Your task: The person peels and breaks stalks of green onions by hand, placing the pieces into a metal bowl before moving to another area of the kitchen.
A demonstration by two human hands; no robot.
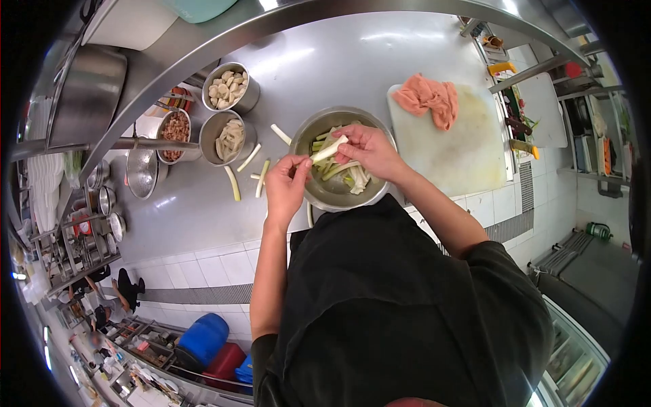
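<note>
Over a steel bowl (339,201), both hands hold one pale green-white stalk (329,149). My left hand (287,182) pinches its lower left end, and my right hand (371,150) grips its upper right end. Inside the bowl lie green and white vegetable pieces (356,178). Several loose stalks (233,183) rest on the steel table left of the bowl, one of them (280,133) close to its rim.
A white cutting board (468,156) with a crumpled orange cloth (427,99) lies right of the bowl. To the left stand steel pots of pale pieces (228,89), white strips (230,140) and diced meat (176,127). A metal shelf edge (271,20) arches above.
</note>
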